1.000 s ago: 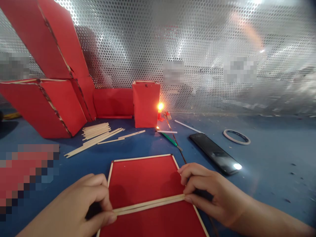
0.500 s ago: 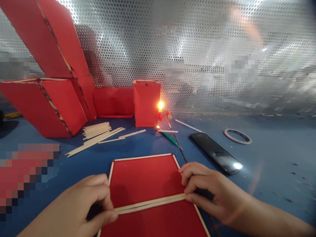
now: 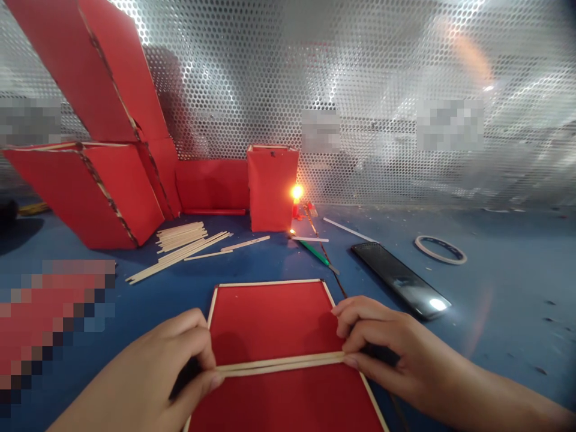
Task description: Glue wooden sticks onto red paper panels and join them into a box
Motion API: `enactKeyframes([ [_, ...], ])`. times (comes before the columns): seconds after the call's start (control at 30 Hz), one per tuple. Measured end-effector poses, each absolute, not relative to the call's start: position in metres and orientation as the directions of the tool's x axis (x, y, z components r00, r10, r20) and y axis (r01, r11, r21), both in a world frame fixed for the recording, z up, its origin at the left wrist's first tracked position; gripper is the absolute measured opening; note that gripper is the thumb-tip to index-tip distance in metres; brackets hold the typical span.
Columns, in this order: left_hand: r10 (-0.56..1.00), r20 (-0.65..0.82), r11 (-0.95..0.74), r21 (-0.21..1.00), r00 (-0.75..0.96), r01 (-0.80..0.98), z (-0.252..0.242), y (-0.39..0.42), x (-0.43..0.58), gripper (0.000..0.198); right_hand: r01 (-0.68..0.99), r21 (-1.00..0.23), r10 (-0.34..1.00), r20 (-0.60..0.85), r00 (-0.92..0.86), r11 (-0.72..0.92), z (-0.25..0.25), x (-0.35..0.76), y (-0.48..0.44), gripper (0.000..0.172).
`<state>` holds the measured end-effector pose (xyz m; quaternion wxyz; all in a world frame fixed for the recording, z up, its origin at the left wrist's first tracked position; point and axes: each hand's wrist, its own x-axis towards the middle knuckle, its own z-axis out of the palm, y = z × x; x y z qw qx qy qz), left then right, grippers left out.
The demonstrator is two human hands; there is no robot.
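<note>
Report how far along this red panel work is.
Done: red boxes stand at the back, and the flat red panel already has sticks along its far and side edges. In hand: left hand and right hand pinch a pair of sticks across the panel. Left: probably fixing them; loose sticks lie unused.

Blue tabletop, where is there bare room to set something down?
Bare: the wide stretch right of the flat black phone and white tape ring. Narrow strip between the loose pale wooden sticks and the red paper panel. Crowded: around the lit candle and red boxes.
</note>
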<state>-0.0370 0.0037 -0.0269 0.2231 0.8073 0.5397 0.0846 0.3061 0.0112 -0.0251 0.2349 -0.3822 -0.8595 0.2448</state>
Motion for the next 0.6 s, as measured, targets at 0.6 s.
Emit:
enactKeyframes([
  [0.6, 0.892, 0.123, -0.45, 0.356, 0.436, 0.819, -0.038, 0.01, -0.061, 0.028, 0.589, -0.565, 0.792, 0.215, -0.572, 0.578, -0.021, 0.303, 0.017, 0.016],
])
